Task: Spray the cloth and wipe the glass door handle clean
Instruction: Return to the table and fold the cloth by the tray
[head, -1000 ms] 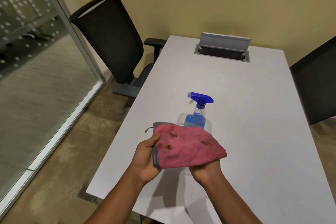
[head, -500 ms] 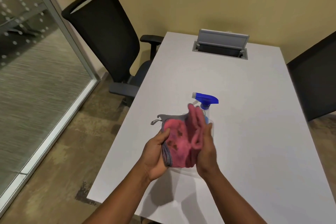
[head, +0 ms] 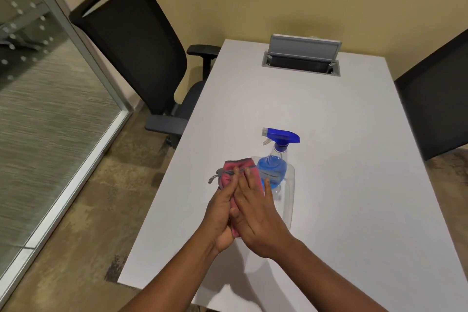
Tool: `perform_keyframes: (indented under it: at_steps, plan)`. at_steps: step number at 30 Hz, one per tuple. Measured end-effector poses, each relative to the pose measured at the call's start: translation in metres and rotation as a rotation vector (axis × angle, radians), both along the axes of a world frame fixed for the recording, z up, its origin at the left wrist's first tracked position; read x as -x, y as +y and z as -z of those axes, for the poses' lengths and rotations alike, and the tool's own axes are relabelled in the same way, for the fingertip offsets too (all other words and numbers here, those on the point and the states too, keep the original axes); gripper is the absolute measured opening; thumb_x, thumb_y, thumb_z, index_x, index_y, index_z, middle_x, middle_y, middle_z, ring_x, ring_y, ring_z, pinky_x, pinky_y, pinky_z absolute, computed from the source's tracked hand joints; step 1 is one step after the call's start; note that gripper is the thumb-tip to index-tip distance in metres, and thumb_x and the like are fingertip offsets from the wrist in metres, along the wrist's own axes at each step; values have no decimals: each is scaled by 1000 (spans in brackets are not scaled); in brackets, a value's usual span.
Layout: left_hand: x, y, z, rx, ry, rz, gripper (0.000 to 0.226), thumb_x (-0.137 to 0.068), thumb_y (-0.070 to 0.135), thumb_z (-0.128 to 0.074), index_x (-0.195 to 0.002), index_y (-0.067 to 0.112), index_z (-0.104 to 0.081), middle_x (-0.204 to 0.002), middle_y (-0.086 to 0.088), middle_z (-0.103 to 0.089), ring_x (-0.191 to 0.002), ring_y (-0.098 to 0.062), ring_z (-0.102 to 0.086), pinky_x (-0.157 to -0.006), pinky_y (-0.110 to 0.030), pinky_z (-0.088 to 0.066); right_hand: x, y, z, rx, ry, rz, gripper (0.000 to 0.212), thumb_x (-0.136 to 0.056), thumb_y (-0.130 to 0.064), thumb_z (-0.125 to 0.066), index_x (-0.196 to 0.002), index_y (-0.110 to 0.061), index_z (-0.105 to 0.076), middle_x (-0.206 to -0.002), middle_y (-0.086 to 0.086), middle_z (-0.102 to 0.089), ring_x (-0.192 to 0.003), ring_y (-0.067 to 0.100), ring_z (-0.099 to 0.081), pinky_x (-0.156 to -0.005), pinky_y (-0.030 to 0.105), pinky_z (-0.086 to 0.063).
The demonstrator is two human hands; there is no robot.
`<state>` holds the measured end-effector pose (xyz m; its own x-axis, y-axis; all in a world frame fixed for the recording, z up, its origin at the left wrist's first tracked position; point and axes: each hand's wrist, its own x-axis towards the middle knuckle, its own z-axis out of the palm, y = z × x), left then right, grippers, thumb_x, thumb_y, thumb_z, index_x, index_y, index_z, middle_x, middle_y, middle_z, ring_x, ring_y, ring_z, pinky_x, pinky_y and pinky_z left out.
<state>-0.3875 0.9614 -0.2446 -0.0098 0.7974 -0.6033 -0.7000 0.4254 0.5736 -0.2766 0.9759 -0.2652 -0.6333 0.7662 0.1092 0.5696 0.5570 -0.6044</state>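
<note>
A pink cloth [head: 230, 169] with a grey edge is folded small between my two hands, above the white table [head: 342, 172]. My left hand [head: 219, 215] holds it from the left and underneath. Over it lies my right hand [head: 258, 215], fingers straight, pressing the cloth flat against the left palm. Just behind the hands stands a clear spray bottle [head: 274, 166] with blue liquid and a blue trigger head, its nozzle pointing left. No door handle is in view.
A black office chair [head: 136, 53] stands at the table's left side and another [head: 435, 109] at its right. A grey cable box [head: 302, 58] with a raised lid is set into the table's far end. A glass wall [head: 50, 109] with a metal frame runs along the left.
The cloth was spread open over both hands. My right hand folded it over to the left, and it is now pressed small between the palms.
</note>
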Motion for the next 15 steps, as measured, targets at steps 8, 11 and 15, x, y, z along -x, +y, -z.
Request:
perform_keyframes:
  at_steps: [8,11,15]
  plan:
    - [-3,22,9,5,-115,-150,52,-102,55,-46,-123,14,-70,-112,-11,-79,-94,-26,-78,-78,-42,-63,-39,24,4,914,777,606,22,-99,-30,-60,-119,-36,-67,-126,-3,-69,-113,13,-66,-89,22,-54]
    - [-6,24,15,12,-113,-163,49,-102,52,-48,-125,14,-68,-111,-12,-79,-95,-28,-78,-79,-45,-64,-51,11,16,1316,782,481,36,-93,-34,-67,-125,-18,-66,-106,3,-76,-102,21,-71,-98,43,-54]
    - [-10,32,24,-79,6,-163,33,-93,24,-64,-124,14,-67,-112,-7,-78,-101,-23,-73,-81,-37,-60,-60,17,26,1287,960,702,32,-91,-9,-67,-123,-5,-63,-111,15,-75,-94,27,-74,-75,35,-60]
